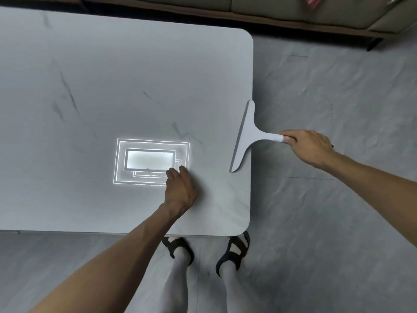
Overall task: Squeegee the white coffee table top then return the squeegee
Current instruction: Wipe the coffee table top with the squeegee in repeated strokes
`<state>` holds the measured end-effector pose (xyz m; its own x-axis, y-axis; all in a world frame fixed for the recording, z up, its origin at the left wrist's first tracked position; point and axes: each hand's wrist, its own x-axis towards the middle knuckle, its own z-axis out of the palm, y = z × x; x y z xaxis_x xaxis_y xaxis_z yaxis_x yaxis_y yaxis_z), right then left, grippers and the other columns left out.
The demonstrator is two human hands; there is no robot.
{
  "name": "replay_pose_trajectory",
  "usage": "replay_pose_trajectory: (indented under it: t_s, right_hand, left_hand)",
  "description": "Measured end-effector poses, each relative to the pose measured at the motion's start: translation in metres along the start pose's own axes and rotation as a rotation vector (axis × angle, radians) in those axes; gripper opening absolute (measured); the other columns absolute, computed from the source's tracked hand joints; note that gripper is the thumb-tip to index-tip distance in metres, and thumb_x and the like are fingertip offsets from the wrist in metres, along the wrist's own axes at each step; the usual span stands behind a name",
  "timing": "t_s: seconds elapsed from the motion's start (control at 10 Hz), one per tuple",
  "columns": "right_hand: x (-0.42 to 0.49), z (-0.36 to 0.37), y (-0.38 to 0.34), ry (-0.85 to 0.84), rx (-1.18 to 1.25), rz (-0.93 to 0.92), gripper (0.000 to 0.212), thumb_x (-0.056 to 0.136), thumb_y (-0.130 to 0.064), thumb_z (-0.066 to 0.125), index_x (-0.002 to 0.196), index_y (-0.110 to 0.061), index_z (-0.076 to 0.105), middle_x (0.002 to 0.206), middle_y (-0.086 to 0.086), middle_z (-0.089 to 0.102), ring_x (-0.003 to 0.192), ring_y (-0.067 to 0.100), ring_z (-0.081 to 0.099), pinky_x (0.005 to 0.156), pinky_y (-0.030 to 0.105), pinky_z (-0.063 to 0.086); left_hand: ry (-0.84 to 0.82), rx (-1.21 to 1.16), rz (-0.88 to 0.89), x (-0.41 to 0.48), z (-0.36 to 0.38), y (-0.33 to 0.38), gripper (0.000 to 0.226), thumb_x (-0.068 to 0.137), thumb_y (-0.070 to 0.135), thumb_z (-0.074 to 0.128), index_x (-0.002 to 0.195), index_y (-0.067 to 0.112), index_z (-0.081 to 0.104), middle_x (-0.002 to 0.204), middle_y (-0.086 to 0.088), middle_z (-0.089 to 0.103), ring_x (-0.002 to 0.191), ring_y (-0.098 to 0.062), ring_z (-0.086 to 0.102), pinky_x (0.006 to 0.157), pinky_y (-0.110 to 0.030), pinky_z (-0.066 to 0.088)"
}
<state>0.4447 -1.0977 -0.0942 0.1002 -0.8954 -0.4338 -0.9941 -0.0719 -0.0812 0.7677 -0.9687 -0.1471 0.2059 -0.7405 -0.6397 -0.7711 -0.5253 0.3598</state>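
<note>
The left hand [180,188] rests palm down on the desk [90,86], fingers [172,175] together and pointing away, its bare forearm rising from the lower left. The right hand [306,147] reaches in from the right, arm nearly straight, closed around the squeegee [246,136] handle

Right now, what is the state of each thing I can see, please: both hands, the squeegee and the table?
squeegee: held by its handle, blade at the table's right edge
right hand: closed around the squeegee handle
left hand: resting on the table, holding nothing
white coffee table: glossy top, reflecting a ceiling light
</note>
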Motion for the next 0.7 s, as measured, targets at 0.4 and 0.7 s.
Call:
replay_pose_trajectory:
  t_s: [0.4, 0.7]
  right_hand:
    - [0.045, -0.042, -0.055, 0.032, 0.311, 0.261, 0.031, 0.098, -0.03, 0.032, 0.102, -0.016, 0.059, 0.109, 0.017, 0.064, 0.09, 0.037, 0.058, 0.073, 0.038, 0.044]
    - [-0.003, 0.01, -0.111, 0.06, 0.41, 0.181, 0.034, 0.098, -0.012, 0.037, 0.129, -0.015, 0.048, 0.113, 0.019, 0.065, 0.099, 0.04, 0.061, 0.069, 0.034, 0.038]
  left_hand:
    - [-0.175, 0.148, -0.048, 0.011, 0.0, 0.005, 0.078, 0.086, 0.023, 0.061, 0.149, 0.0, 0.019, 0.154, -0.027, 0.017, 0.142, -0.038, 0.026, 0.113, -0.046, 0.029]
    - [-0.198, 0.13, -0.118, 0.015, 0.003, 0.012, 0.08, 0.087, 0.023, 0.06, 0.151, 0.001, 0.015, 0.156, -0.026, 0.013, 0.144, -0.038, 0.022, 0.115, -0.047, 0.025]
